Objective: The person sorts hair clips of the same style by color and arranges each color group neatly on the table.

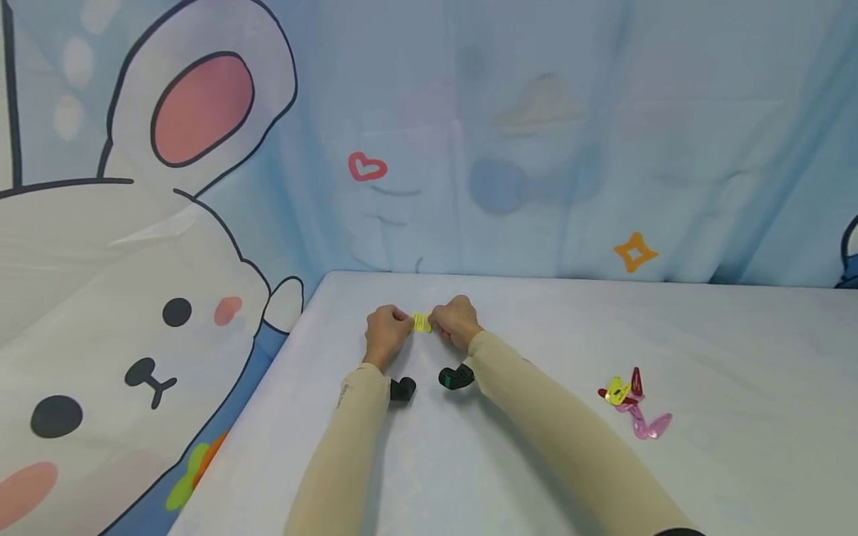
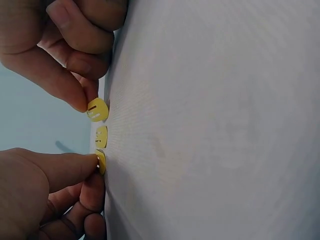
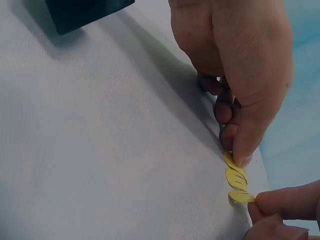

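Note:
Three yellow snap hair clips (image 1: 421, 322) stand in a short row on the white table, between the two hands. My left hand (image 1: 386, 332) pinches the leftmost clip (image 2: 102, 162) between thumb and index finger. At the other end, my right hand (image 1: 457, 321) grips the rightmost clip (image 2: 97, 110) by its edge. The middle clip (image 3: 236, 178) lies between these two, untouched by fingers as far as the wrist views show. Small slots show in the clips' yellow faces.
On the right of the table (image 1: 509, 454) lies a loose pile of hair clips: yellow (image 1: 617, 391), dark red (image 1: 637, 381) and pink (image 1: 660, 426). Black wrist cameras (image 1: 456, 377) sit at both sleeves. A light blue printed curtain (image 1: 570, 223) hangs behind the table.

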`<control>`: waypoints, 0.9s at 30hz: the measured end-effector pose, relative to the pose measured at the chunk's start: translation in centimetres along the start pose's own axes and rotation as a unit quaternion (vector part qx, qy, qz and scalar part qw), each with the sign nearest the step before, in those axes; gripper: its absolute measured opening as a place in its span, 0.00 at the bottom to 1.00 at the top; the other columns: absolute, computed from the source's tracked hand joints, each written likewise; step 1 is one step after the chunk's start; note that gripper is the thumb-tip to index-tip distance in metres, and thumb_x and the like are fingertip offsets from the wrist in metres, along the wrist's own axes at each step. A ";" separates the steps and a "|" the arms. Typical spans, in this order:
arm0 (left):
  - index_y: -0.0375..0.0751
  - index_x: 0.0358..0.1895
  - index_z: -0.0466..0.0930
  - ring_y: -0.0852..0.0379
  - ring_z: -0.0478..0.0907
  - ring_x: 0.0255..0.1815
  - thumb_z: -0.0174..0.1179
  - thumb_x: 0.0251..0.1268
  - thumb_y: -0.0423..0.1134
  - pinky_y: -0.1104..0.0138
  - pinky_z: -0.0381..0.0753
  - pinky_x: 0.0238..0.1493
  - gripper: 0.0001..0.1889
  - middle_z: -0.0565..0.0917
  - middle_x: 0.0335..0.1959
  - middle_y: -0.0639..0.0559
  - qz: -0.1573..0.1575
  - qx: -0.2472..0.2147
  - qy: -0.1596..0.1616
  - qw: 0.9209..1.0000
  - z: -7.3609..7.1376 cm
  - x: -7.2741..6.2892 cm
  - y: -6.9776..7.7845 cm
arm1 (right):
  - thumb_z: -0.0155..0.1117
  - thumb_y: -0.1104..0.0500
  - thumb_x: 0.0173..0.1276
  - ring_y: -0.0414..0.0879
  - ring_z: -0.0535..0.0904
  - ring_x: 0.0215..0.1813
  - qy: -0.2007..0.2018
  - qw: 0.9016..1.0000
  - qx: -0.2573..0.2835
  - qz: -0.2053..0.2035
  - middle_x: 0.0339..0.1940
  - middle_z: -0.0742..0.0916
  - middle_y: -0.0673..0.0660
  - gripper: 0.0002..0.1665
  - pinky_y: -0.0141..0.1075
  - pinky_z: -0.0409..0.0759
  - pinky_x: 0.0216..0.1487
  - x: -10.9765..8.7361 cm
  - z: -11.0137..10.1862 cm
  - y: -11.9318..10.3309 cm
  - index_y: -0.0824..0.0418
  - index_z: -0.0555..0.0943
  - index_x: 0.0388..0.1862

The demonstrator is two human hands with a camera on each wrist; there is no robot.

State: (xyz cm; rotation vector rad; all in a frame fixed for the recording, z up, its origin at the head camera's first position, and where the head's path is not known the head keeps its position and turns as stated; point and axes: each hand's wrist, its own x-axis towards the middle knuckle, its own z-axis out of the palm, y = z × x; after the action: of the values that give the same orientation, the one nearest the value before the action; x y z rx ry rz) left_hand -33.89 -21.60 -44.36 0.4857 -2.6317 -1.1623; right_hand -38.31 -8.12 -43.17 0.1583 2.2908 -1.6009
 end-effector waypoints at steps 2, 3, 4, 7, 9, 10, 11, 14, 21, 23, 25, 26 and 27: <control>0.35 0.35 0.86 0.47 0.81 0.41 0.68 0.71 0.33 0.53 0.81 0.49 0.06 0.85 0.36 0.45 -0.001 0.000 0.001 1.000 0.0 0.0 0.0 | 0.65 0.67 0.68 0.39 0.66 0.16 0.009 1.000 -0.006 -0.008 0.14 0.72 0.49 0.07 0.31 0.67 0.21 0.0 0.1 0.0 0.71 0.80 0.42; 0.35 0.35 0.86 0.47 0.81 0.41 0.68 0.71 0.33 0.53 0.81 0.49 0.06 0.85 0.36 0.45 -0.002 -0.001 0.001 1.000 0.0 0.0 0.0 | 0.65 0.67 0.68 0.40 0.67 0.17 0.014 1.000 -0.012 -0.012 0.15 0.73 0.50 0.09 0.32 0.67 0.23 0.0 0.1 0.0 0.72 0.80 0.44; 0.35 0.35 0.86 0.47 0.81 0.41 0.68 0.71 0.33 0.53 0.81 0.49 0.06 0.85 0.36 0.45 -0.003 0.000 0.000 1.000 0.1 0.0 0.0 | 0.65 0.67 0.67 0.41 0.68 0.19 0.020 1.000 -0.018 -0.015 0.17 0.74 0.51 0.12 0.33 0.68 0.25 0.0 0.2 0.1 0.73 0.80 0.46; 0.36 0.36 0.86 0.48 0.81 0.41 0.68 0.72 0.34 0.54 0.81 0.48 0.06 0.85 0.36 0.46 -0.009 0.004 -0.003 1.000 0.1 0.0 -0.1 | 0.65 0.67 0.65 0.44 0.70 0.23 0.035 0.999 -0.035 -0.021 0.20 0.75 0.53 0.18 0.36 0.69 0.29 0.0 0.4 0.2 0.74 0.80 0.52; 0.36 0.37 0.86 0.48 0.81 0.41 0.68 0.73 0.34 0.54 0.81 0.48 0.06 0.85 0.37 0.46 -0.009 0.005 -0.005 1.000 0.2 0.0 -0.2 | 0.64 0.66 0.65 0.45 0.70 0.22 0.043 0.998 -0.043 -0.022 0.20 0.75 0.53 0.18 0.37 0.70 0.29 0.1 0.6 0.3 0.75 0.80 0.52; 0.36 0.37 0.86 0.49 0.81 0.41 0.68 0.73 0.34 0.54 0.81 0.48 0.06 0.85 0.37 0.46 -0.009 0.005 -0.005 1.000 0.2 0.0 -0.2 | 0.64 0.66 0.66 0.44 0.70 0.22 0.047 0.998 -0.045 -0.022 0.19 0.75 0.53 0.17 0.36 0.70 0.29 0.2 0.6 0.3 0.74 0.80 0.52; 0.36 0.37 0.86 0.49 0.81 0.41 0.68 0.73 0.34 0.54 0.81 0.48 0.06 0.84 0.37 0.46 -0.009 0.005 -0.004 1.000 0.2 0.0 -0.2 | 0.64 0.66 0.66 0.44 0.70 0.21 0.048 0.998 -0.046 -0.022 0.19 0.75 0.53 0.16 0.36 0.70 0.28 0.2 0.7 0.3 0.74 0.81 0.51; 0.36 0.37 0.86 0.48 0.80 0.41 0.68 0.73 0.34 0.54 0.80 0.49 0.06 0.84 0.37 0.46 -0.009 0.006 -0.003 1.000 0.3 0.0 -0.1 | 0.64 0.65 0.69 0.42 0.69 0.19 0.050 0.997 -0.050 -0.019 0.17 0.75 0.52 0.13 0.35 0.69 0.26 0.3 0.7 0.3 0.73 0.81 0.48; 0.35 0.36 0.86 0.48 0.80 0.41 0.68 0.73 0.34 0.54 0.80 0.48 0.06 0.84 0.36 0.46 -0.006 0.007 -0.007 1.000 0.5 -0.1 0.1 | 0.63 0.64 0.71 0.43 0.72 0.23 0.054 0.997 -0.052 -0.013 0.24 0.78 0.54 0.15 0.34 0.71 0.27 0.2 0.5 0.6 0.74 0.82 0.52; 0.35 0.36 0.86 0.49 0.80 0.40 0.68 0.72 0.34 0.54 0.81 0.48 0.06 0.84 0.36 0.46 -0.003 0.006 -0.006 1.000 0.4 -0.1 0.1 | 0.63 0.64 0.71 0.44 0.74 0.26 0.056 0.997 -0.045 -0.019 0.27 0.79 0.55 0.16 0.34 0.72 0.29 0.1 0.5 0.7 0.74 0.82 0.53; 0.35 0.36 0.86 0.49 0.80 0.40 0.68 0.72 0.34 0.55 0.81 0.47 0.06 0.84 0.36 0.46 -0.003 0.006 -0.003 1.000 0.4 -0.1 0.0 | 0.63 0.65 0.71 0.44 0.73 0.26 0.051 0.998 -0.032 -0.029 0.27 0.79 0.54 0.15 0.34 0.72 0.31 0.0 0.4 0.8 0.74 0.83 0.51; 0.35 0.37 0.86 0.49 0.80 0.40 0.68 0.72 0.34 0.55 0.81 0.47 0.06 0.84 0.36 0.46 -0.004 0.007 -0.001 1.000 0.3 -0.1 -0.1 | 0.63 0.65 0.71 0.43 0.73 0.26 0.047 0.998 -0.024 -0.034 0.26 0.79 0.54 0.14 0.34 0.72 0.31 -0.1 0.3 0.9 0.74 0.83 0.50; 0.35 0.37 0.86 0.49 0.80 0.39 0.68 0.72 0.34 0.55 0.81 0.46 0.05 0.84 0.36 0.45 -0.005 0.007 0.001 1.000 0.3 -0.1 -0.1 | 0.63 0.65 0.72 0.43 0.73 0.25 0.040 0.998 -0.015 -0.040 0.24 0.79 0.53 0.12 0.33 0.72 0.30 -0.2 0.2 1.0 0.73 0.83 0.48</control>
State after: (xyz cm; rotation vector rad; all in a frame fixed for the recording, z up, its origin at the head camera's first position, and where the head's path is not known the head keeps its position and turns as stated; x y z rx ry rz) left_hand -33.88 -21.46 -44.64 0.5035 -2.6416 -1.1466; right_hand -37.80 -7.96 -44.10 0.1271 2.4084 -1.6240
